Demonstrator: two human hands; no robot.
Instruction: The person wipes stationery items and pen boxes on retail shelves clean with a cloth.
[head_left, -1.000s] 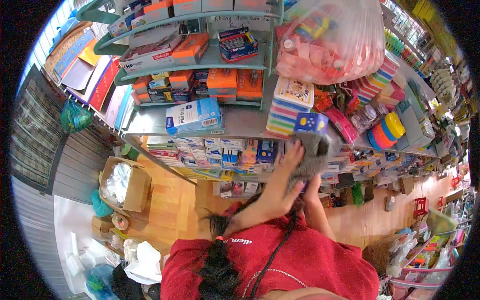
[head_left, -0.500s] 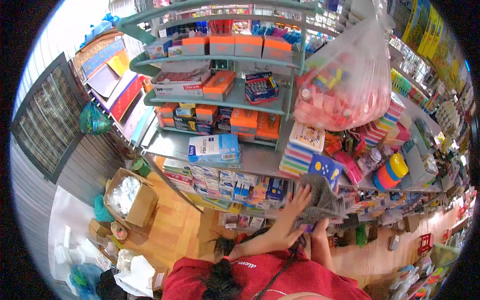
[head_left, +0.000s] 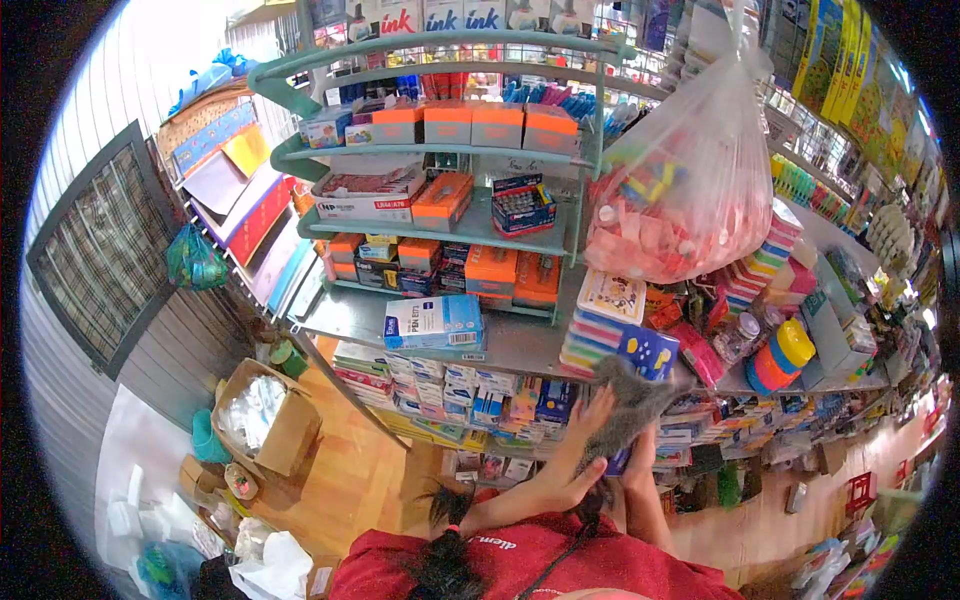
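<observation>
My left hand (head_left: 582, 437) presses a dark grey cloth (head_left: 628, 402) against a flat blue item (head_left: 652, 352) with white and yellow dots. The cloth is blurred and covers the middle of that item. My right hand (head_left: 641, 458) grips the blue item low on its right side, with its fingers partly hidden. Just beyond stands a stack of striped, colourful boxes (head_left: 592, 338) with a white patterned top.
A shelf rack (head_left: 430, 150) with orange-and-grey boxes stands ahead. A pink-filled plastic bag (head_left: 680, 210) hangs at the right. On the counter lie a blue-and-white pen box (head_left: 433, 322) and stacked coloured rolls (head_left: 780, 358). An open carton (head_left: 290, 435) sits on the floor.
The view has tilted up slightly, so the shelves appear lower. Both hands remain at the blue item; the grey cloth has changed shape against it.
</observation>
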